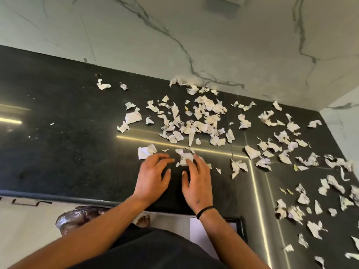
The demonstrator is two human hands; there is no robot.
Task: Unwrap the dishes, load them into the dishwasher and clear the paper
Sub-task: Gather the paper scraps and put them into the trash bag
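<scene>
Several torn scraps of white printed paper (196,121) lie scattered over the black stone counter (58,133), thickest in the middle and along the right side. My left hand (153,175) is flat above the counter with its fingers spread, beside a scrap (145,151). My right hand (198,181) lies next to it, fingers straight, its fingertips touching a small scrap (185,158). Neither hand holds anything. No dishes and no dishwasher are in view.
A white marble wall (213,45) runs behind the counter and turns the corner at the right (342,121). Below the counter's front edge (58,199) sit a crumpled shiny bag (77,218) on the pale floor and a dark-framed panel (240,228).
</scene>
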